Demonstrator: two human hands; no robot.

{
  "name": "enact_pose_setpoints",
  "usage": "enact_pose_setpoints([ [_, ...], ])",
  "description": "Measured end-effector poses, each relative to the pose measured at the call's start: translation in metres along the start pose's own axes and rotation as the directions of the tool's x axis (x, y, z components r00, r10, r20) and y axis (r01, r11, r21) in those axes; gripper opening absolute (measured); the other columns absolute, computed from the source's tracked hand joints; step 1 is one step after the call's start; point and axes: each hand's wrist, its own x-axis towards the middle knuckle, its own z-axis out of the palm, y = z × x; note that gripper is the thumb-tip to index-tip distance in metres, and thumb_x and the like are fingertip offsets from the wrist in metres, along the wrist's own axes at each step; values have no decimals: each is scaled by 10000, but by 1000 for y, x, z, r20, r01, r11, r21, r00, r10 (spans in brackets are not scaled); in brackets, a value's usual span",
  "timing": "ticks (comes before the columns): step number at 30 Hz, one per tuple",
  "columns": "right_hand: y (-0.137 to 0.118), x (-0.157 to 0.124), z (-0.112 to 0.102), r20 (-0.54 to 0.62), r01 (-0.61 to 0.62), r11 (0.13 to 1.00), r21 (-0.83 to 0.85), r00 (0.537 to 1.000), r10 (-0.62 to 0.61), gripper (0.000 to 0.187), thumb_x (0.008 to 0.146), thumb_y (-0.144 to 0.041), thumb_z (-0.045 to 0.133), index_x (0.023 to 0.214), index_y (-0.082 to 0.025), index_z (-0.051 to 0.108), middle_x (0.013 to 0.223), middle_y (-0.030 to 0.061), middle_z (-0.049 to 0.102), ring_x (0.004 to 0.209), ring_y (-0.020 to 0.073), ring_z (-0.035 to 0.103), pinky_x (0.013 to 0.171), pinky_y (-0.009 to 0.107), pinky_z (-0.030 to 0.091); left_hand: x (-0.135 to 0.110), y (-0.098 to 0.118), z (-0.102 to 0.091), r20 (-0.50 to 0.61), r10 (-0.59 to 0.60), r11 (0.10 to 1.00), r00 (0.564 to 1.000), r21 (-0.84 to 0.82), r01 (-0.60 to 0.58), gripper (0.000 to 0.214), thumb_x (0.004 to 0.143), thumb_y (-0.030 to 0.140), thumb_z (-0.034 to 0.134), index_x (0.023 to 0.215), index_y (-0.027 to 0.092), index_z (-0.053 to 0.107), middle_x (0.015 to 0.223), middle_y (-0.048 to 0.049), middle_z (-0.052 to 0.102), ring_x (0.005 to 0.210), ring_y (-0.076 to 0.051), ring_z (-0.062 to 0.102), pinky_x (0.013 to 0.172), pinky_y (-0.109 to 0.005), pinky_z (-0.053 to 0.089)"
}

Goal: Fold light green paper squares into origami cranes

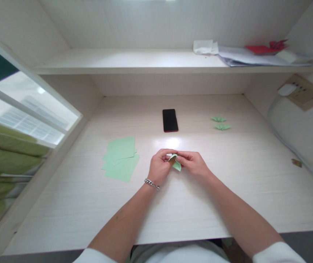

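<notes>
Between my two hands is a small piece of folded green paper (pixel 176 166), held just above the desk. My left hand (pixel 159 167), with a chain bracelet (pixel 151 183) at its wrist, grips the paper's left side with its fingers closed. From the other side my right hand (pixel 193 163) pinches it between thumb and fingers. Part of the paper is hidden behind the fingers. Left of my hands lies a loose pile of flat green paper sheets (pixel 120 159). Two folded green paper cranes (pixel 222 127) sit on the desk to the right.
A black phone (pixel 170 120) lies beyond my hands. The shelf (pixel 134 60) above carries white papers (pixel 241 56), a tissue (pixel 204 47) and a red folded paper piece (pixel 278 44). At right, a white cable (pixel 274 124) runs from a wall socket (pixel 304 91). A window with green curtains (pixel 6 153) is at left.
</notes>
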Motion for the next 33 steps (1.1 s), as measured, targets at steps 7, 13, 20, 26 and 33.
enact_pose_setpoints([
  [7,5,1,-2,18,-36,999,32,999,36,411,796,-427,615,1117,-181,691,888,51,710,705,167,595,644,282,445,0,1,-1,41,-72,996,997,-43,73,287,691,302,742,933,161,679,971,-83,677,725,-169,667,604,-254,544],
  [13,5,1,-3,25,-22,999,44,999,21,395,796,-441,615,1093,-196,704,951,51,711,771,185,616,675,285,458,0,4,-1,57,-77,993,995,-80,82,289,683,308,751,918,157,675,943,-81,679,735,-177,672,613,-256,544],
  [20,8,1,-5,74,-25,999,-37,997,28,413,831,-438,570,1135,-181,680,821,23,685,671,149,575,610,255,432,-1,4,1,-13,-107,993,994,-49,106,226,660,266,752,846,153,690,898,-66,695,694,-170,669,583,-246,541],
  [26,0,-2,-2,11,19,971,-237,1000,-17,330,856,-376,534,1083,-210,707,801,5,711,715,174,623,656,268,457,0,8,1,12,-114,992,993,-44,114,170,683,211,714,838,146,691,783,-51,699,664,-167,663,597,-262,544],
  [33,-1,-4,3,-185,57,961,-269,977,-109,294,867,-364,524,1046,-232,716,1037,25,722,941,231,665,814,324,500,-1,7,4,3,-155,968,988,-200,153,403,641,200,756,1014,149,616,1052,-98,641,807,-164,657,720,-286,541],
])
